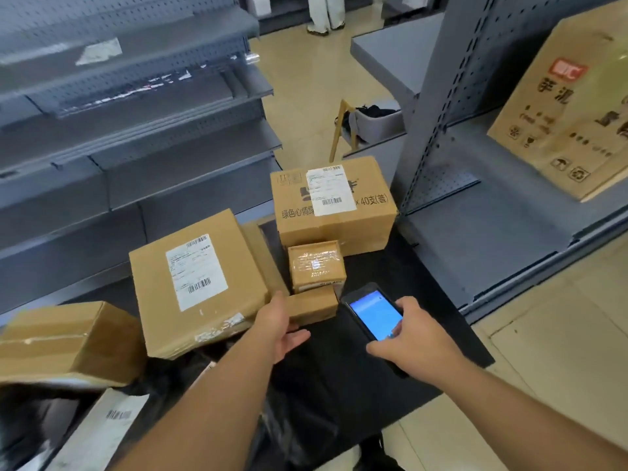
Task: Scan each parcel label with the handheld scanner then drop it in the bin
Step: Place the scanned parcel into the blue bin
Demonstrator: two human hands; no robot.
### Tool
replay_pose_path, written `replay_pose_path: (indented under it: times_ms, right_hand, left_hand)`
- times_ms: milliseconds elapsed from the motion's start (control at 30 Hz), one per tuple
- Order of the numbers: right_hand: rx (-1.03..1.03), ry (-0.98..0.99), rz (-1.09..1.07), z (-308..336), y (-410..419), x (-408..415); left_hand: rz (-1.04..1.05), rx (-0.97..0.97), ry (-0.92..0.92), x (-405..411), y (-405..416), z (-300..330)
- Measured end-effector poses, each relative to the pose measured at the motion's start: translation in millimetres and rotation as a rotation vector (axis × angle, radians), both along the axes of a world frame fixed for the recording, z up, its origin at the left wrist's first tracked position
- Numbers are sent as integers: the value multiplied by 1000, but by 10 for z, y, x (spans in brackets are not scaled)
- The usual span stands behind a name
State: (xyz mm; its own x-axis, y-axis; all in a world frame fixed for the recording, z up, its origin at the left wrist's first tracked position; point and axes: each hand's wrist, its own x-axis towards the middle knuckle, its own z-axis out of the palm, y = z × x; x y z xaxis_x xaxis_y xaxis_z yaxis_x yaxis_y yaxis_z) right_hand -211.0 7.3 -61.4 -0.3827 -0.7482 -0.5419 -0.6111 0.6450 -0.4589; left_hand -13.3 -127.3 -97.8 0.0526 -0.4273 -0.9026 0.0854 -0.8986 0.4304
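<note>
While right hand [413,329] grips scanner [372,316], left hand [280,329] holds small parcel [314,305] just beside.

The left hand [277,326] grips a small box [314,306]; the right hand [414,334] holds the scanner [372,317], just right of the left fingers.

The far carton [334,212] reads "绿色心情" and "×40支(普)".
</note>
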Motion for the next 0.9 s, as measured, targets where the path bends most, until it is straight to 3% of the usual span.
replay_pose_path:
  times_ms: [333,600,900]
  right_hand:
    - [20,-17,141,-44,-161,-492]
    - [26,-14,222,50,-224,-594]
    - [7,-27,312,246,-251,-521]
  left_hand:
    - [87,22,-26,-116,144,-110]
    - [-129,48,8,-68,536,-58]
    - [-113,-41,29,157,866,267]
